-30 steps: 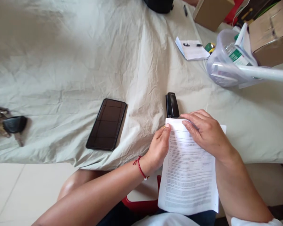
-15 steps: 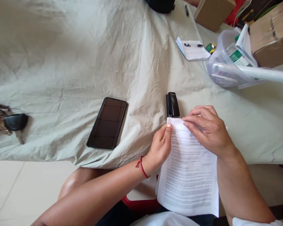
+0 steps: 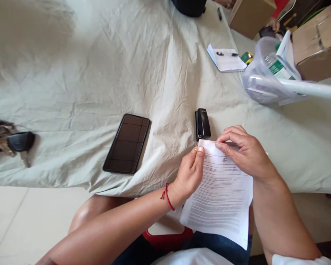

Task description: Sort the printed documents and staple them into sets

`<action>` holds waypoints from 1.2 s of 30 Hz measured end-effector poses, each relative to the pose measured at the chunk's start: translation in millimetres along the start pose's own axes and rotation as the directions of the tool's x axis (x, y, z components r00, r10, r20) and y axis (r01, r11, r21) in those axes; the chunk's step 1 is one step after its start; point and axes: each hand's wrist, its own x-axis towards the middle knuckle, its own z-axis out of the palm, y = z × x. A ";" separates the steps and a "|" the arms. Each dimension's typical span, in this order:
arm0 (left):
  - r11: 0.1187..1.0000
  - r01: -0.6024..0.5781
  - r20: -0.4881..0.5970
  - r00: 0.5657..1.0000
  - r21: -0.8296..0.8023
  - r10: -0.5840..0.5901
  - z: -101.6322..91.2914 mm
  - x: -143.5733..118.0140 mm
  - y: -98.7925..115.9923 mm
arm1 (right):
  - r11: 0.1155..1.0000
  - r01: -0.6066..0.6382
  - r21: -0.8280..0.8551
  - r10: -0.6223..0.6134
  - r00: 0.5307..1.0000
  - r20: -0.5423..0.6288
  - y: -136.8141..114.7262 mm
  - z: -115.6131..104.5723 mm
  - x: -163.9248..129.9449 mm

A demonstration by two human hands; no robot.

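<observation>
Both my hands are on the printed paper sheets (image 3: 219, 195), which lie at the near edge of the tabletop (image 3: 99, 73) and hang over it toward my lap. My left hand (image 3: 189, 175) pinches the upper left corner, fingers closed on it. My right hand (image 3: 244, 152) rests curled on the top edge, fingertips pressing the sheets. Black stapler (image 3: 202, 124) lies just beyond the top edge, touching or nearly so. Dark phone (image 3: 127, 143) lies well left of it, keys (image 3: 8, 141) farther left.
</observation>
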 end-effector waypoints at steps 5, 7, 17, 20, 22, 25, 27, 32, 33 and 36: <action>1.000 -0.012 0.019 1.000 -0.004 0.012 -1.0 1.7 3.3 | 1.000 0.007 -0.012 -0.007 0.999 -0.043 1.1 4.7 1.3; 1.000 -0.010 0.033 0.999 -0.006 0.010 -1.2 1.9 3.8 | 1.000 0.010 -0.023 -0.011 0.998 -0.054 1.2 5.4 0.8; 0.999 0.045 0.069 0.997 -0.004 -0.045 -1.7 0.6 -2.7 | 0.995 0.048 -0.084 -0.055 0.995 -0.088 -0.3 3.8 3.2; 0.999 0.044 0.076 0.996 -0.023 -0.042 -2.0 0.3 -1.8 | 0.995 0.057 -0.083 -0.064 0.995 -0.075 -0.8 3.8 4.7; 0.998 0.049 0.077 0.996 -0.031 -0.046 -2.0 0.3 -1.3 | 0.994 0.071 -0.080 -0.077 0.995 -0.068 -0.9 3.4 5.3; 0.995 0.078 0.080 0.994 -0.056 -0.074 -1.5 0.5 -0.1 | 0.993 0.092 -0.072 -0.096 0.994 -0.058 -0.6 2.0 5.3; 0.991 0.105 0.080 0.992 -0.086 -0.098 -0.9 1.1 1.4 | 0.993 0.101 -0.068 -0.104 0.994 -0.045 0.0 0.7 5.0; 0.986 0.122 0.063 0.991 -0.111 -0.115 -1.0 3.0 5.5 | 0.991 0.118 -0.064 -0.119 0.993 -0.016 1.7 -1.9 5.1; 0.988 0.120 0.057 0.992 -0.101 -0.115 -1.6 3.1 5.6 | 0.991 0.122 -0.062 -0.123 0.992 -0.007 2.0 -2.3 5.5; 0.991 0.121 0.047 0.992 -0.066 -0.118 -3.2 2.9 4.7 | 0.988 0.141 -0.060 -0.140 0.990 0.027 2.4 -3.5 7.4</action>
